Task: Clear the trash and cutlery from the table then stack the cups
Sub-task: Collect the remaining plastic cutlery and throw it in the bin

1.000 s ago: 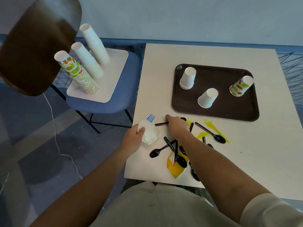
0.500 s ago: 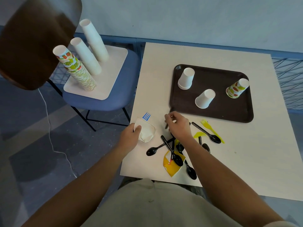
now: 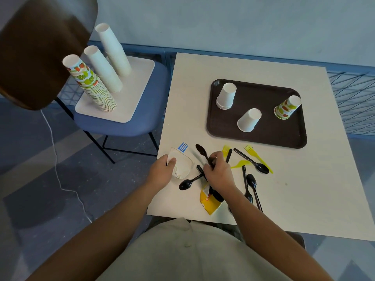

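Surface: pale table (image 3: 284, 199) before a blue wall, its near edge against the person's lap.
Right hand: the right hand (image 3: 219, 172) curls its fingers round the handle of a black spoon (image 3: 202, 152), whose bowl points away and to the left. I cannot tell whether the spoon is clear of the table.
Left hand: the left hand (image 3: 161, 171) grips a squashed white cup (image 3: 182, 166) at the table's left edge, thumb on top. The tines of a blue fork (image 3: 183, 147) poke out of its far end.
Spoon and cup: the held spoon lies just beside the cup on its right, apart from it.
Step in hand: by my judgement, gathering cutlery into the squashed cup, with most pieces left to do.
Next move: it probably calls for turning the spoon toward the cup's far opening while the left hand steadies the soft wall, which could fold shut.
Loose cutlery: other black spoons (image 3: 251, 162) and yellow forks (image 3: 256, 157) lie scattered to the right of the right hand; another black spoon lies between the hands.
Trash: a yellow wrapper (image 3: 211, 206) lies under the right wrist, near the table's edge.
Cups: two white cups (image 3: 227, 96) and a patterned cup (image 3: 287, 108) stand upside down, well apart, on a brown tray (image 3: 263, 136) beyond the cutlery, not yet stacked.
Beside: a blue chair (image 3: 129, 126) at left carries tall cup stacks (image 3: 101, 72).
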The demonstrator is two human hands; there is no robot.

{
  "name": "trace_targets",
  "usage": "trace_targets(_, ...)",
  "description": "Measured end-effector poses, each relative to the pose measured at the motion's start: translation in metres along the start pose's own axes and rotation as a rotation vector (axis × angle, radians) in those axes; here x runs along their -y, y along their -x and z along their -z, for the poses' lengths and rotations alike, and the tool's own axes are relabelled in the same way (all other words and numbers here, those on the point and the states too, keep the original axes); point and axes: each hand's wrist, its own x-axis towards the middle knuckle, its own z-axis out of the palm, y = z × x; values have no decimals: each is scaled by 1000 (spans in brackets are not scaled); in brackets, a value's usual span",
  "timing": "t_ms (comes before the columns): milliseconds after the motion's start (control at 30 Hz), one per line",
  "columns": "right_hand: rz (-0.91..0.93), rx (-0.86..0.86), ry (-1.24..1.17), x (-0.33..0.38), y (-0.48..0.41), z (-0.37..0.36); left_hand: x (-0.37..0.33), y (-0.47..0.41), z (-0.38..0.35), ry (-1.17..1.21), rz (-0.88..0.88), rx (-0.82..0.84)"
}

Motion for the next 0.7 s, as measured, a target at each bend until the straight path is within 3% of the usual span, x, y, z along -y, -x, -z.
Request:
trace_targets(167, -70, 141, 332, -1, -6, -8, 3, 4, 0, 5, 9, 20)
trace_targets(333, -70, 168, 431, 0, -8, -10, 5, 5, 2, 1, 10, 22)
trace_targets(500, -69, 112, 383, 5, -4, -1, 4, 9, 2, -1, 14, 39)
trace_targets(700, -101, -100, 213, 13, 2, 26, -1, 17, -8, 13, 14, 74)
